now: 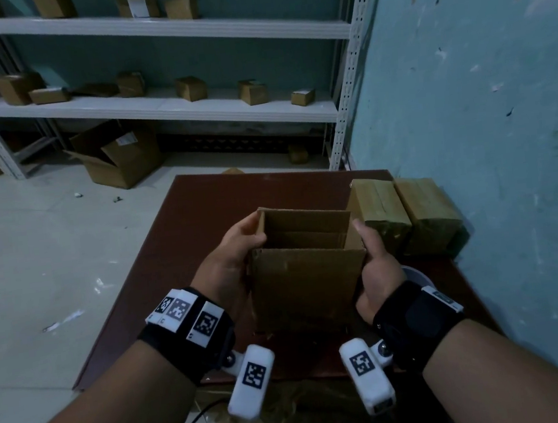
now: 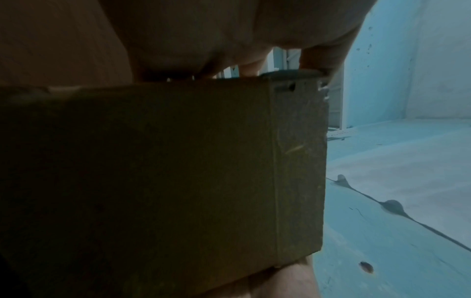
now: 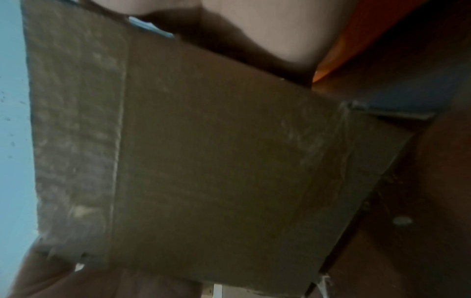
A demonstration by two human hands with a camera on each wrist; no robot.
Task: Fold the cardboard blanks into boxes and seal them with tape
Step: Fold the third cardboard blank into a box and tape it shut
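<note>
A brown cardboard box [image 1: 307, 277] stands upright over the dark red-brown table [image 1: 179, 256], its top open and its upper flaps standing. My left hand [image 1: 237, 250] grips the box's left side, thumb at the rim. My right hand [image 1: 376, 263] grips its right side, thumb along the upper right corner. In the left wrist view the box wall [image 2: 163, 171] fills most of the picture under my palm. The right wrist view shows the box's side and a creased flap [image 3: 203, 151], blurred. The box's bottom is hidden.
Two bundles of flat cardboard blanks [image 1: 405, 212] lie on the table's right against the blue wall [image 1: 481, 86]. A white round object [image 1: 415, 274] peeks out behind my right wrist. White shelving [image 1: 156, 107] with small boxes stands beyond; an open carton [image 1: 117, 156] sits on the floor.
</note>
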